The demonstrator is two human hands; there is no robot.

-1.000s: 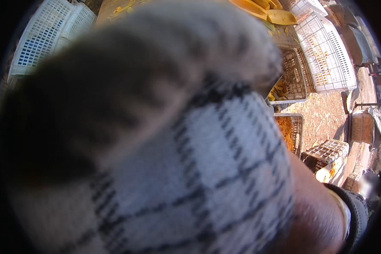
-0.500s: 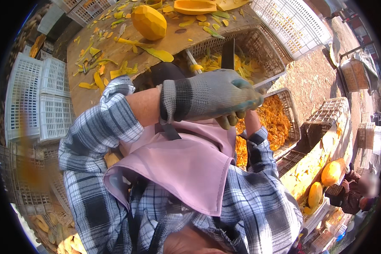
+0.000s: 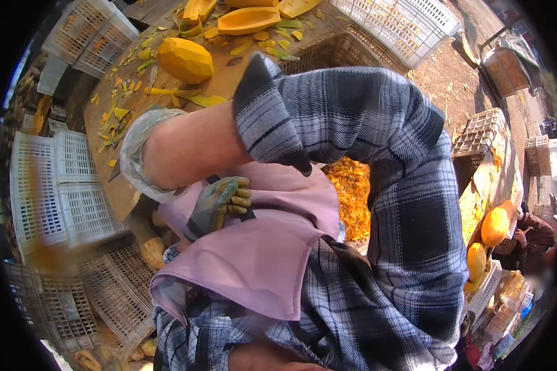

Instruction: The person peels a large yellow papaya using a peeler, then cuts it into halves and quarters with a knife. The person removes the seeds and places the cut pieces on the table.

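My right forearm, in a rolled plaid sleeve, reaches across to the left, over the near edge of the wooden table. A clear plastic glove is bunched at its wrist; my right hand beyond it is hidden. Below the forearm, my left hand wears a grey-green work glove and lies against the pink apron. Its fingers are curled in, and whatever they may hold cannot be made out. A peeled yellow pumpkin and a hollowed pumpkin half lie on the tabletop among peel strips.
Orange shreds fill a container behind my right sleeve. A crate stands at the table's right edge. White crates are stacked at left, brown ones below. Whole pumpkins and another person are at far right.
My left hand has drawn back from the right side to the apron. My right arm has swung over it to the left. The view has shifted, and the blade by the crate no longer shows.
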